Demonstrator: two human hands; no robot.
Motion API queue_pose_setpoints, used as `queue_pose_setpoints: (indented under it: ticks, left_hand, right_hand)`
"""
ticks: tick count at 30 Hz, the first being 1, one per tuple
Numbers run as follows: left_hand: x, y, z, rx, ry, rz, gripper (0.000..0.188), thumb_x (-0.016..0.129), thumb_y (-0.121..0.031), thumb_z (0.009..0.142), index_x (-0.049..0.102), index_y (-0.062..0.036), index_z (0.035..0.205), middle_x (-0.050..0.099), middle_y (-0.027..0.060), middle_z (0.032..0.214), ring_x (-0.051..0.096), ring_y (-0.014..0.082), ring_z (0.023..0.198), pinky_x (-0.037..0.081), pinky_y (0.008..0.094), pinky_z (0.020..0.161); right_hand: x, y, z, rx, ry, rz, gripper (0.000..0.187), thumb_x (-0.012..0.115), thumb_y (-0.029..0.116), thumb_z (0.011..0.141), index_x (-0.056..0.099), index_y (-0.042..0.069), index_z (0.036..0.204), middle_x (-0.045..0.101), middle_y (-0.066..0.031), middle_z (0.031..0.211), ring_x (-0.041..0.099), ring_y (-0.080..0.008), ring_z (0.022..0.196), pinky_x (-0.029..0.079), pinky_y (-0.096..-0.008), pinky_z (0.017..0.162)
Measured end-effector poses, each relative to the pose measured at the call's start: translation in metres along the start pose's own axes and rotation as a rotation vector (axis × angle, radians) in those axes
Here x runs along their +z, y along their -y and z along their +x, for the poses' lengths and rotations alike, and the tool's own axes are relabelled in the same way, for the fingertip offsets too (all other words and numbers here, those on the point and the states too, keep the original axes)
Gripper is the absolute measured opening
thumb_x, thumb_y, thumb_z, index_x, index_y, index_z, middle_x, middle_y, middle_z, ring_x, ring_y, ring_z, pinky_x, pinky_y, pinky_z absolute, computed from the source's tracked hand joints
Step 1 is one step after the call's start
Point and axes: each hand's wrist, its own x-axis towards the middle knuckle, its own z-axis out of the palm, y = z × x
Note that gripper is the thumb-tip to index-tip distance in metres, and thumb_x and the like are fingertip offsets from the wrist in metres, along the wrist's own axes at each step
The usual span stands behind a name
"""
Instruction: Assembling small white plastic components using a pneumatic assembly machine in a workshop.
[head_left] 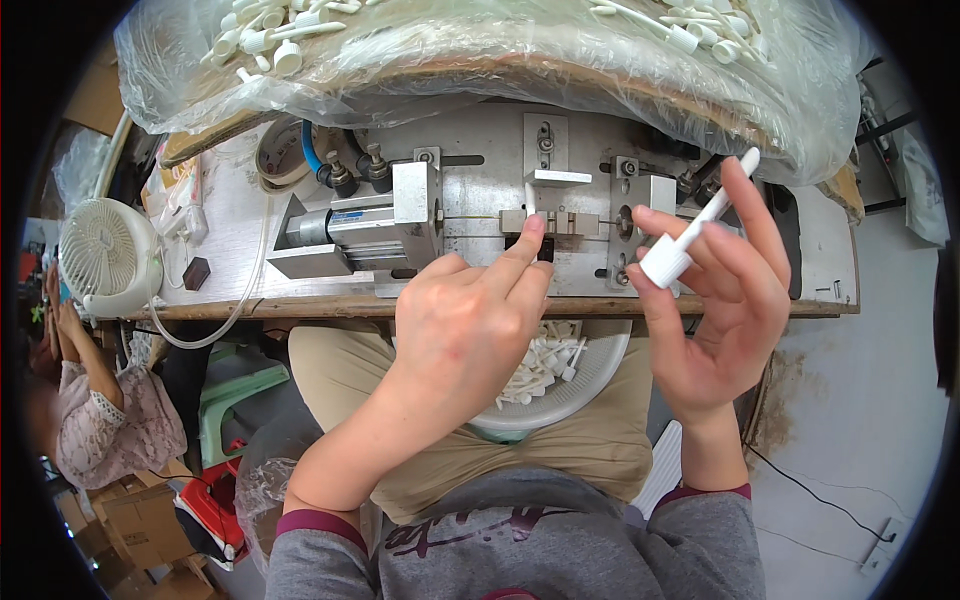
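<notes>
In the fixture block [575, 222] at the middle of the bench, a white stick-shaped part [531, 198] points away from me. The index fingertip of my left hand [470, 315] is stretched out onto its near end. The other fingers of that hand bend beneath, and their tips are partly hidden. To the right, my right hand [725, 310] holds a white ribbed cap with an applicator stick [668, 262] between thumb and fingers. Its stick tilts up and to the right, past the raised index finger.
A pneumatic cylinder [365, 235] sits left of the fixture block, a metal bracket [657, 200] right of it. Clear plastic sheeting [440, 75] with loose white caps covers the far side. A basket [600, 385] of similar parts rests on my lap. A fan [108, 255] and tape roll [268, 165] stand left.
</notes>
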Motion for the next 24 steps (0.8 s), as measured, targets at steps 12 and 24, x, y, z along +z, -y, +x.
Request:
queue_pose_setpoints:
  ticks: [12,24]
  left_hand:
    - [-0.067,-0.012,-0.011,-0.063,-0.020,-1.313,0.019,0.080,-0.016,0.082,0.072,-0.0003,0.091,0.073,0.0152,0.095,0.071,0.0228,0.073,0.054,0.0283,0.061]
    - [-0.101,-0.032,-0.010,0.119,0.048,-2.325,0.013,0.071,-0.019,0.096,0.071,-0.0063,0.093,0.065,0.0104,0.094,0.056,0.0124,0.054,0.038,0.0255,0.046]
  right_hand:
    - [0.011,0.015,-0.020,0.031,0.216,-0.311,0.029,0.074,0.005,0.079,0.066,0.000,0.106,0.067,-0.0176,0.123,0.069,-0.0239,0.084,0.056,-0.0309,0.072]
    - [0.044,0.015,-0.008,-0.076,0.350,-0.496,0.011,0.066,0.007,0.075,0.062,0.003,0.085,0.072,-0.0168,0.119,0.050,-0.0081,0.046,0.038,-0.0238,0.049]
